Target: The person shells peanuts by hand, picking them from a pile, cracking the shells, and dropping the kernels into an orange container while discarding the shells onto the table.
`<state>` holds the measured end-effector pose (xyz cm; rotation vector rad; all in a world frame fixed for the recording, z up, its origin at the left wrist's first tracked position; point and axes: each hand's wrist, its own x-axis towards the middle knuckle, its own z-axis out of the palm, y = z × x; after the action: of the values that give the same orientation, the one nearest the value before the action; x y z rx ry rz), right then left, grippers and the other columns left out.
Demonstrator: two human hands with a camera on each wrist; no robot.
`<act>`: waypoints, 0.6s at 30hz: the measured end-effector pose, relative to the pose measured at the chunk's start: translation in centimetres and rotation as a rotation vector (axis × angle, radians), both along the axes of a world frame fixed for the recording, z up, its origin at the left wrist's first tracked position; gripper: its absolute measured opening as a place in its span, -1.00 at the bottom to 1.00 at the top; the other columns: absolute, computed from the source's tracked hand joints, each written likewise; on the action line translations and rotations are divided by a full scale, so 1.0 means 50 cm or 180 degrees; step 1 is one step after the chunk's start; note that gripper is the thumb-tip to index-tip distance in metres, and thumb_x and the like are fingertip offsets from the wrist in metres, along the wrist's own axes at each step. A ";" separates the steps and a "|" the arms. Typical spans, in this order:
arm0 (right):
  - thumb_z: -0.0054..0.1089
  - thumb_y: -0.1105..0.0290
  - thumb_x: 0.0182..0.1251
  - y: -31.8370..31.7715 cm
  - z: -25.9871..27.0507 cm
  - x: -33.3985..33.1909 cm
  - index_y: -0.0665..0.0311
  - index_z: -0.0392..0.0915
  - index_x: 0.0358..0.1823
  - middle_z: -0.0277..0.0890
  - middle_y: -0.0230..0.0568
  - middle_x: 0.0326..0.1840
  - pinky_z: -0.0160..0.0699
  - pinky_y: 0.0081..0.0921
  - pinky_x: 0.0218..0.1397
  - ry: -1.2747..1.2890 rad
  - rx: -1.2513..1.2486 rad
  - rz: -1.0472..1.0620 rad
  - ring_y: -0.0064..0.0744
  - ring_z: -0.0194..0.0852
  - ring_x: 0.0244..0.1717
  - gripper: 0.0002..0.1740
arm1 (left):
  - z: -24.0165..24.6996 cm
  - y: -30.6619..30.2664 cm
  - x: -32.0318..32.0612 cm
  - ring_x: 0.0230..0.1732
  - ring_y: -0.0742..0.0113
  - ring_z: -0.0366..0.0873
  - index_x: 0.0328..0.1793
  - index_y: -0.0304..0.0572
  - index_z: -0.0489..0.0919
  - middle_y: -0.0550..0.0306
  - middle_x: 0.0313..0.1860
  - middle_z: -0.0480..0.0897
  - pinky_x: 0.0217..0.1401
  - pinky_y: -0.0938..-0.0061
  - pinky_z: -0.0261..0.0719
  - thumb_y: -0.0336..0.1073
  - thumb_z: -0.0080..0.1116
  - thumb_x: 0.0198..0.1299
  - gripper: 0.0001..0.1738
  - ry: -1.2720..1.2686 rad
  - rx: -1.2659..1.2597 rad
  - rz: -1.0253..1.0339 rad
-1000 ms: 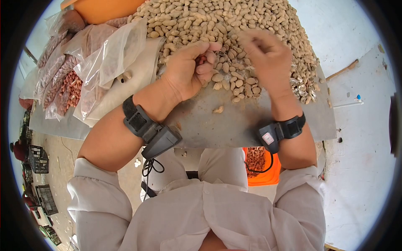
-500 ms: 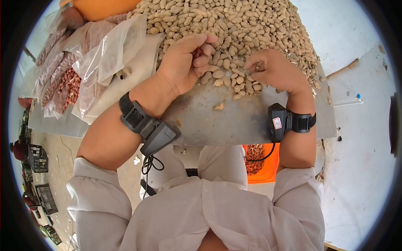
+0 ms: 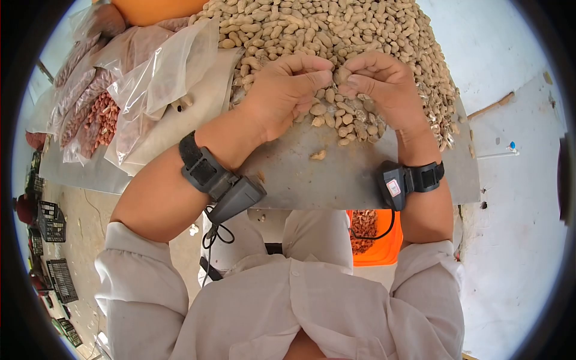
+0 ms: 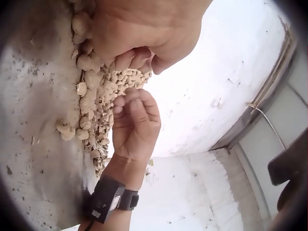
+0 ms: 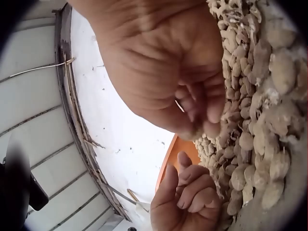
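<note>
A large heap of unshelled peanuts covers the far part of the metal table. Over its near edge my two hands face each other, fingertips close together. My right hand pinches a tan peanut between thumb and fingers. My left hand holds thumb and forefinger out toward that peanut. Its other fingers are curled into the palm, where the earlier head views show red peanut kernels, hidden now.
At the left lie clear plastic bags and a bag of red kernels. An orange basin stands behind them. Below the table edge, an orange container holds reddish pieces. One loose peanut lies near the heap. A white wall borders the right.
My right hand dipped to the near edge of the heap, then rose leftward to the left hand with a peanut. My left hand has turned and moved slightly right, hiding its kernels.
</note>
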<state>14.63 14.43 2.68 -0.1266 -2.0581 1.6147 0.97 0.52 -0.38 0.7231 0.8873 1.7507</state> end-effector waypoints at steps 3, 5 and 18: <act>0.20 0.57 0.14 -0.018 -0.013 -0.016 0.40 0.54 -0.25 0.56 -0.23 -0.39 0.53 -0.65 -0.31 0.0262 -0.0205 0.0158 -0.50 0.55 -0.37 -0.87 | 0.008 -0.006 0.014 -0.61 0.66 0.19 -0.07 -0.21 0.53 0.31 -0.47 0.52 -0.62 0.74 0.10 -0.38 0.17 0.16 -0.79 0.0291 0.0054 0.0118; 0.19 0.56 0.15 -0.025 -0.012 -0.018 0.40 0.56 -0.24 0.56 -0.24 -0.36 0.53 -0.67 -0.31 0.0319 -0.0317 0.0209 -0.52 0.54 -0.37 -0.86 | 0.010 -0.005 0.020 -0.60 0.67 0.23 -0.07 -0.22 0.54 0.26 -0.40 0.58 -0.61 0.75 0.11 -0.37 0.17 0.16 -0.79 0.0434 0.0123 0.0231; 0.20 0.57 0.12 -0.031 -0.013 -0.017 0.39 0.60 -0.25 0.50 -0.28 -0.26 0.45 -0.70 -0.39 0.0494 0.0286 0.0107 -0.59 0.45 -0.44 -0.85 | 0.005 -0.009 0.017 -0.52 0.72 0.29 -0.09 -0.28 0.57 0.29 -0.36 0.59 -0.52 0.81 0.23 -0.17 0.09 0.25 -0.70 0.1935 0.0244 0.0550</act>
<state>13.76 12.89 2.03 0.0637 -2.0185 1.4990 1.80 0.06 -0.10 1.3003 1.3224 1.7439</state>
